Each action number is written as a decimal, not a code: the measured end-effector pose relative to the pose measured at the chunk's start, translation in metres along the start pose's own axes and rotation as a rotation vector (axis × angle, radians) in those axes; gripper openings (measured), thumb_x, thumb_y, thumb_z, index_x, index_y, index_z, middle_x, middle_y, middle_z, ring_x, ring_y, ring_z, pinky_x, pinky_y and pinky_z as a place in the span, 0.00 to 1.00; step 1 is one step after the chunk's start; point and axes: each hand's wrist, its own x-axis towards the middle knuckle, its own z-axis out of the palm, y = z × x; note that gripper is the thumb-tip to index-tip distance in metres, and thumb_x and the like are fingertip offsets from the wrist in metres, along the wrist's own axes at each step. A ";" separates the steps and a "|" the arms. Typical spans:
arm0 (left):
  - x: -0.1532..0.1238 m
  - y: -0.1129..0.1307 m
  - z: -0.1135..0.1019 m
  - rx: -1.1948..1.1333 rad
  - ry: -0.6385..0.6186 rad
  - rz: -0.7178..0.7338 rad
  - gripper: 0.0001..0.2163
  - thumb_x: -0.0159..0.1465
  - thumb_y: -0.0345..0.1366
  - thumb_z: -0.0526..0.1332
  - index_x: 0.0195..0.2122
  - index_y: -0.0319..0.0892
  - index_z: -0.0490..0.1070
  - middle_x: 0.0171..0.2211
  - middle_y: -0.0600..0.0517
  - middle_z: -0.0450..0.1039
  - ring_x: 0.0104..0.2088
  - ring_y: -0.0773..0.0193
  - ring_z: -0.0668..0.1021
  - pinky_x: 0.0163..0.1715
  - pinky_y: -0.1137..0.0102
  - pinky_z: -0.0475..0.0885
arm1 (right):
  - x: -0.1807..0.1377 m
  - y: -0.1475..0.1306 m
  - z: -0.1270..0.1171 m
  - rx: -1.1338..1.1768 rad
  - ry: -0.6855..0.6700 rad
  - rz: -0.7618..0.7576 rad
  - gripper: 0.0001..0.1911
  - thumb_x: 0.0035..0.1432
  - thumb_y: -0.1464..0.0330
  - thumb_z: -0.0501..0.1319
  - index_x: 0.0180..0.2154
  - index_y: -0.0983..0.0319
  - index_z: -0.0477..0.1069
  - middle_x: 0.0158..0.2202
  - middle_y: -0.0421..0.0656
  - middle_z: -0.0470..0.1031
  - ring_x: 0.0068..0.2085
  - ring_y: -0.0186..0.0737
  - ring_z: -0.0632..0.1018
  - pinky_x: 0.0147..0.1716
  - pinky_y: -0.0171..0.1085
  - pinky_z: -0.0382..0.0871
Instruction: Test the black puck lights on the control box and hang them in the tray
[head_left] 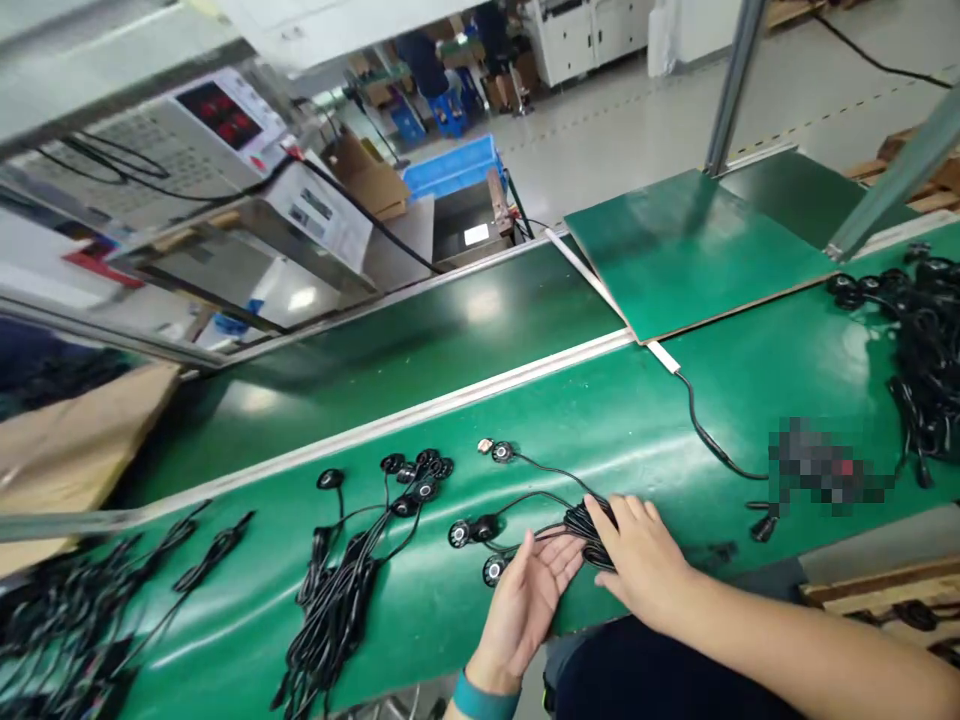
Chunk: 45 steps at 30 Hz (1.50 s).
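A bundle of coiled black cables (589, 530) lies under my right hand (641, 550), whose fingers are closed over it from above. My left hand (536, 590), with a teal band at the wrist, is turned palm up beside the bundle, fingers stretched out and their tips close to the cables. Thin leads run left from the bundle to round black heads with light centres, among them one head (502, 452) at the back and another (493, 570) by my left thumb. A small pale piece (485, 446) sits against the back head. The bundle's underside is hidden.
Left on the green bench mat (450, 640) lies a cable pile (341, 590) with round heads; more cables (67, 610) lie at far left and a heap (930, 340) at far right. A green board (697, 250) stands behind, near a blurred-out device (821, 468).
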 end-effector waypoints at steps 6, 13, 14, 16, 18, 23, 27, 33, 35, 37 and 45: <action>-0.007 0.006 0.035 0.055 0.166 -0.010 0.25 0.60 0.53 0.71 0.46 0.34 0.76 0.40 0.38 0.81 0.43 0.51 0.83 0.49 0.60 0.75 | -0.003 -0.011 -0.032 0.131 -0.355 0.133 0.47 0.53 0.76 0.63 0.72 0.63 0.52 0.54 0.56 0.71 0.51 0.55 0.77 0.51 0.48 0.72; -0.014 0.027 0.070 -0.085 0.182 -0.171 0.16 0.60 0.41 0.73 0.42 0.36 0.75 0.39 0.41 0.81 0.38 0.54 0.84 0.42 0.61 0.77 | -0.035 -0.060 -0.098 0.295 -0.397 0.192 0.49 0.48 0.79 0.62 0.71 0.58 0.55 0.56 0.54 0.71 0.54 0.55 0.76 0.55 0.48 0.71; -0.015 0.032 0.076 -0.088 0.167 -0.176 0.14 0.61 0.39 0.72 0.41 0.35 0.75 0.39 0.41 0.81 0.38 0.54 0.84 0.43 0.61 0.78 | -0.042 -0.067 -0.100 0.346 -0.362 0.215 0.49 0.49 0.78 0.63 0.71 0.57 0.55 0.57 0.54 0.71 0.56 0.55 0.76 0.56 0.48 0.70; -0.017 0.043 0.087 -0.066 0.137 -0.168 0.09 0.63 0.34 0.70 0.38 0.35 0.75 0.35 0.43 0.81 0.35 0.58 0.83 0.42 0.64 0.77 | -0.055 -0.077 -0.101 0.496 -0.243 0.264 0.49 0.51 0.73 0.67 0.72 0.57 0.53 0.62 0.54 0.69 0.60 0.55 0.73 0.60 0.50 0.67; -0.022 0.054 0.099 -0.005 0.107 -0.161 0.06 0.63 0.33 0.69 0.37 0.35 0.75 0.29 0.48 0.78 0.29 0.63 0.80 0.39 0.67 0.77 | -0.070 -0.084 -0.101 0.678 -0.095 0.326 0.52 0.51 0.65 0.72 0.72 0.58 0.52 0.62 0.54 0.69 0.59 0.55 0.73 0.60 0.50 0.66; -0.049 0.069 0.135 0.316 -0.225 -0.207 0.16 0.58 0.41 0.73 0.40 0.36 0.76 0.26 0.52 0.75 0.27 0.65 0.78 0.34 0.69 0.75 | -0.112 -0.102 -0.107 1.017 0.356 0.629 0.29 0.61 0.51 0.65 0.55 0.64 0.73 0.43 0.48 0.78 0.40 0.43 0.78 0.43 0.43 0.73; -0.074 0.052 0.182 0.621 -0.497 -0.262 0.21 0.56 0.48 0.74 0.42 0.38 0.76 0.27 0.54 0.74 0.29 0.64 0.78 0.34 0.70 0.74 | -0.146 -0.105 -0.121 1.221 0.696 0.754 0.29 0.61 0.43 0.63 0.40 0.64 0.76 0.37 0.46 0.78 0.37 0.40 0.77 0.37 0.38 0.71; -0.127 -0.042 0.266 0.989 -0.880 -0.360 0.20 0.55 0.51 0.74 0.32 0.37 0.77 0.26 0.51 0.75 0.30 0.62 0.77 0.35 0.69 0.72 | -0.238 -0.080 -0.139 1.386 1.041 0.682 0.32 0.61 0.40 0.59 0.35 0.64 0.72 0.24 0.41 0.75 0.25 0.35 0.75 0.28 0.33 0.65; -0.148 -0.094 0.282 1.064 -0.974 -0.404 0.21 0.55 0.52 0.74 0.28 0.37 0.75 0.25 0.50 0.75 0.28 0.63 0.76 0.34 0.70 0.72 | -0.285 -0.070 -0.135 1.495 1.141 0.643 0.29 0.58 0.42 0.63 0.33 0.63 0.70 0.18 0.38 0.71 0.19 0.33 0.71 0.25 0.34 0.64; -0.166 -0.157 0.293 1.118 -1.007 -0.467 0.20 0.56 0.52 0.73 0.29 0.37 0.76 0.26 0.49 0.76 0.27 0.63 0.77 0.33 0.69 0.72 | -0.340 -0.055 -0.126 1.566 1.223 0.725 0.28 0.52 0.44 0.68 0.30 0.62 0.69 0.16 0.36 0.68 0.15 0.33 0.67 0.22 0.34 0.63; -0.227 -0.417 0.323 1.157 -0.703 -0.694 0.28 0.50 0.51 0.77 0.46 0.37 0.78 0.39 0.40 0.83 0.36 0.53 0.84 0.37 0.63 0.78 | -0.620 0.023 -0.060 1.407 1.574 1.245 0.23 0.53 0.47 0.65 0.30 0.61 0.68 0.24 0.38 0.73 0.25 0.34 0.74 0.24 0.32 0.66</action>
